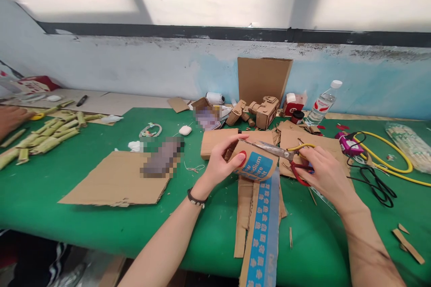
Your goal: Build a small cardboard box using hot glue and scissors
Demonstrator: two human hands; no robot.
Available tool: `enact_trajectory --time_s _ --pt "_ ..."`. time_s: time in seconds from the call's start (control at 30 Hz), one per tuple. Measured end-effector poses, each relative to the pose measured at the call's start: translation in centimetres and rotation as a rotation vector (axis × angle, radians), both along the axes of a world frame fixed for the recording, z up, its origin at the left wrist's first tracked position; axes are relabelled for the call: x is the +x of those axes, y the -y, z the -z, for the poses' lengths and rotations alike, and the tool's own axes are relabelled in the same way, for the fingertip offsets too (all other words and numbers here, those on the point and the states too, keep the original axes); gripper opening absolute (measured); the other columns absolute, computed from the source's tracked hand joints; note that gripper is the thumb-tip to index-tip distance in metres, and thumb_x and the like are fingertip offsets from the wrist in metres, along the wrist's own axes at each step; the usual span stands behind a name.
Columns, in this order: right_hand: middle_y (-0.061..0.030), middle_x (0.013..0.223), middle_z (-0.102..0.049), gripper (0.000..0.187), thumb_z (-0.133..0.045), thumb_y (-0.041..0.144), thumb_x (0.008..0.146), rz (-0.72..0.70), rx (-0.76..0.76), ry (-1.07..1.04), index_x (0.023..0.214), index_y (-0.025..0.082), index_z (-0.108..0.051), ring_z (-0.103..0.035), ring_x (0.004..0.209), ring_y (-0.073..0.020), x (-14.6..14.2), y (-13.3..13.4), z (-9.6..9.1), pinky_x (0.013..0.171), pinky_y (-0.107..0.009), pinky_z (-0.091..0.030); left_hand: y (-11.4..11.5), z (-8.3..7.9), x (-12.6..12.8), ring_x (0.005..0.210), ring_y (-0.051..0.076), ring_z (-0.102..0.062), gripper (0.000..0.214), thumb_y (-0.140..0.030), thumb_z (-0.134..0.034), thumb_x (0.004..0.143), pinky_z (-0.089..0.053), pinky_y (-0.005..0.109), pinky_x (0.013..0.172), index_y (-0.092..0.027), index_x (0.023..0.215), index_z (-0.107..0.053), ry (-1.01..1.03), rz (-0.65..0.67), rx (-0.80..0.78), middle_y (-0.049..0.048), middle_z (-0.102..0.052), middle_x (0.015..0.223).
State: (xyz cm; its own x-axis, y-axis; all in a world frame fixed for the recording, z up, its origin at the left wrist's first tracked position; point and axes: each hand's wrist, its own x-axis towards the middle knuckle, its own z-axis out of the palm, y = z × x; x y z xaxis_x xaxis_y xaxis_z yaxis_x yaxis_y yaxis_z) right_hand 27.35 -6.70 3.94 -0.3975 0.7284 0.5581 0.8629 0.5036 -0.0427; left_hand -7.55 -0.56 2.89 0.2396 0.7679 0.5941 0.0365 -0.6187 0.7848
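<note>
My left hand (224, 160) grips a curved piece of cardboard (261, 163) with blue print, its thumb pressed on the near face and its other fingers partly hidden behind. In my right hand (325, 172) is a pair of scissors (281, 151) with red and yellow handles. The blades point left and lie along the upper edge of the piece; whether they cut into it I cannot tell. Below hangs a long cardboard strip (264, 233) with blue print and tape, reaching past the table's front edge.
A cardboard model camera (265, 112) stands at the back, near a water bottle (321, 104). On the left lies a flat cardboard sheet (114, 179) with a blurred dark object. A yellow cable (397, 145) curls at the right. Another person's hand (13, 119) rests near cut green stalks (50, 136).
</note>
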Motion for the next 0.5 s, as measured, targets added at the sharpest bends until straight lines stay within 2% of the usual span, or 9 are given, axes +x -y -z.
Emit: enact_trajectory --time_s 0.27,0.5 --pt "-0.0116 0.103 -0.081 0.02 -0.061 0.04 0.114 -0.031 -0.002 -0.031 0.121 0.023 -0.069 -0.073 0.094 -0.0316 -0.33 0.15 0.35 0.078 -0.042 -0.055 -0.04 0.3 0.07 0.132 0.032 -0.082 0.051 -0.052 -0.081 0.103 -0.065 0.044 0.118 -0.021 0.143 -0.08 -0.002 0.012 0.013 0.0147 -0.086 0.141" --pt "-0.0099 0.101 -0.08 0.014 -0.063 0.037 0.114 -0.053 -0.031 -0.059 0.116 0.024 -0.067 -0.073 0.09 -0.0294 -0.45 0.31 0.1 0.075 -0.039 -0.055 0.11 0.04 0.02 0.135 0.031 -0.081 0.049 -0.047 -0.081 0.104 -0.063 0.043 0.119 -0.021 0.145 -0.079 0.001 0.037 0.02 0.0147 -0.085 0.143"
